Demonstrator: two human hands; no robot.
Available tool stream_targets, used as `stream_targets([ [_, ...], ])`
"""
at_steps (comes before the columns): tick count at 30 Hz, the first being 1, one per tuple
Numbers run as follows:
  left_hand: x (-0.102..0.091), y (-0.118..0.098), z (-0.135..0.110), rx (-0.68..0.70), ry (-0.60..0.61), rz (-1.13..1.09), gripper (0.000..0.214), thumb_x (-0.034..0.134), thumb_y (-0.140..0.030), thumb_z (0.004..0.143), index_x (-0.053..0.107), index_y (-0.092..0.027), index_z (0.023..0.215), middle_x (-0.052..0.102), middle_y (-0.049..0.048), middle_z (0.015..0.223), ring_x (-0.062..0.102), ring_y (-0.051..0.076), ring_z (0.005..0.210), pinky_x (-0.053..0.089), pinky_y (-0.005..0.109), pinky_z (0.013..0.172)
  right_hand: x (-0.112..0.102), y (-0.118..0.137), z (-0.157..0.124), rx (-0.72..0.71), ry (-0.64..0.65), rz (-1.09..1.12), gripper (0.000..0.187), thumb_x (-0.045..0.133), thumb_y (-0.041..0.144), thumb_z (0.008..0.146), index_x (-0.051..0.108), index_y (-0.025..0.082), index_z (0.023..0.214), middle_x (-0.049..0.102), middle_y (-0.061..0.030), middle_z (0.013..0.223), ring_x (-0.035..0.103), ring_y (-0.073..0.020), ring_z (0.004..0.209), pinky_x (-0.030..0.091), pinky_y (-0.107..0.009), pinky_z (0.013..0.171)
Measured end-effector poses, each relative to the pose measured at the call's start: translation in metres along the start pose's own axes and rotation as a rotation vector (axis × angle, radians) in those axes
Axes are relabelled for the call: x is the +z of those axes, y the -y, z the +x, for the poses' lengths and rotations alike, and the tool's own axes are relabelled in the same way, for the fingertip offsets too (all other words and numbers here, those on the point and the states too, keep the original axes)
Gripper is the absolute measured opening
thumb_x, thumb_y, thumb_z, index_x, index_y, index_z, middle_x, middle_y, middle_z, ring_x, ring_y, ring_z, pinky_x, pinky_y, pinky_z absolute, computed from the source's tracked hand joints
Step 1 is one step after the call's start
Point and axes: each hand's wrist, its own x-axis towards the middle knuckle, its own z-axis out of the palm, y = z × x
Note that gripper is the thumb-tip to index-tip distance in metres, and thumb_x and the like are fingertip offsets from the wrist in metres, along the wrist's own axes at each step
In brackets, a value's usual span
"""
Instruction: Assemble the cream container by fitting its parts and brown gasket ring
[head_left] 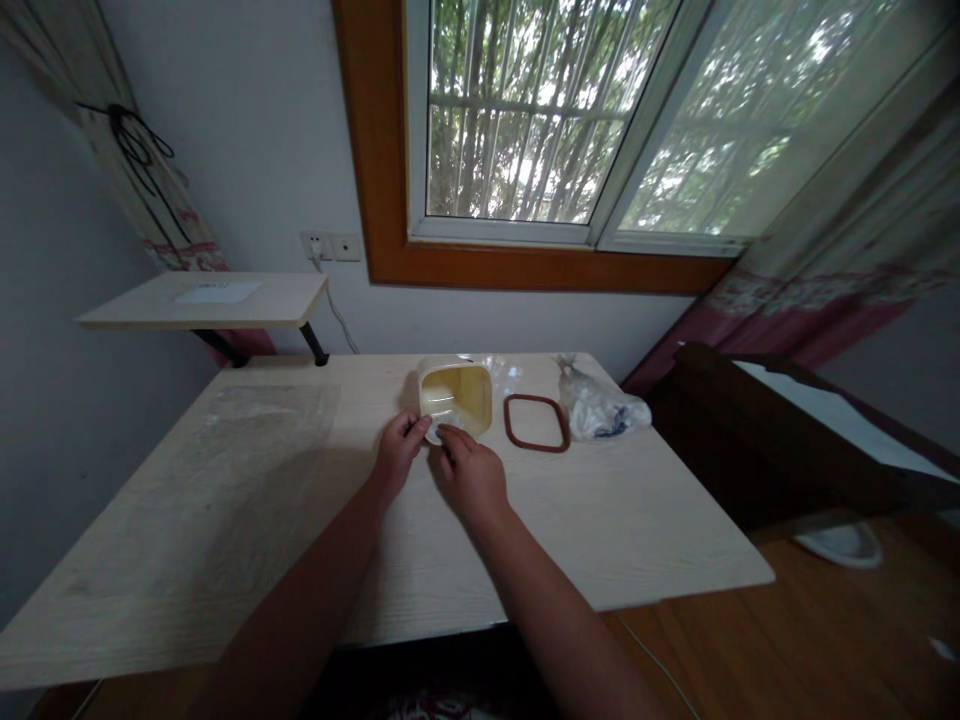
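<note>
A pale yellow square plastic container (459, 395) lies on the light wooden table (600, 520), its opening turned toward me. My left hand (399, 448) pinches the container's near white rim with thumb and fingers. My right hand (471, 472) is closed on the same near edge, right beside the left. A brown rubber sealing ring (535, 423) lies flat on the table just right of the container. Beyond the ring rests a crumpled clear plastic bag (601, 409) with something white and blue inside.
A clear plastic sheet (255, 440) covers the table's left part. A small raised shelf (202, 300) stands at the back left by the wall. A dark wooden piece of furniture (787, 440) sits right of the table. A window is behind.
</note>
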Motion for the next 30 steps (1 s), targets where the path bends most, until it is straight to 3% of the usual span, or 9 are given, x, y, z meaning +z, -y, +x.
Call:
stream_targets([
  [5,0.002,-0.003,-0.002,0.008,0.018,0.002,0.047,0.070,-0.061,0.080,0.047,-0.021,0.073,0.040,-0.0086,0.053,0.033,0.006,0.042,0.024,0.020,0.040,0.000,-0.002,0.001,-0.022,-0.042,0.022,0.040,0.056,0.014,0.091,0.065,0.021,0.129,0.069,-0.0079,0.133,0.068,-0.0208,0.113,0.054,-0.034,0.099],
  [12,-0.001,-0.002,0.003,0.091,-0.065,-0.017,0.042,0.071,-0.056,0.080,0.048,-0.021,0.082,0.051,-0.0064,0.062,0.043,0.008,0.047,0.034,0.020,0.044,0.001,-0.005,0.002,-0.029,-0.078,0.078,0.037,0.054,0.010,0.091,0.068,0.018,0.124,0.070,-0.0085,0.129,0.064,-0.0222,0.118,0.051,-0.037,0.104],
  [21,-0.014,-0.016,0.004,0.265,-0.347,0.031,0.036,0.070,-0.043,0.083,0.048,-0.023,0.103,0.049,-0.0039,0.080,0.051,0.010,0.064,0.042,0.021,0.059,-0.001,-0.006,0.003,-0.066,-0.074,-0.004,0.033,0.053,0.009,0.093,0.070,0.020,0.119,0.066,-0.0087,0.131,0.058,-0.0244,0.116,0.051,-0.039,0.102],
  [27,-0.023,-0.029,0.004,0.486,-0.391,0.245,0.025,0.072,-0.029,0.079,0.056,-0.021,0.095,0.053,0.0023,0.093,0.053,0.014,0.080,0.045,0.026,0.074,-0.003,-0.007,0.003,-0.079,-0.050,-0.035,0.029,0.054,0.010,0.095,0.070,0.019,0.118,0.066,-0.0091,0.128,0.054,-0.0249,0.116,0.049,-0.037,0.102],
  [30,-0.023,-0.033,0.002,0.457,-0.384,0.320,0.017,0.071,-0.029,0.081,0.057,-0.021,0.087,0.053,0.0009,0.085,0.050,0.014,0.074,0.042,0.026,0.071,-0.002,-0.008,0.003,-0.076,-0.038,-0.061,0.029,0.054,0.009,0.096,0.070,0.019,0.118,0.066,-0.0081,0.128,0.053,-0.0252,0.114,0.049,-0.037,0.101],
])
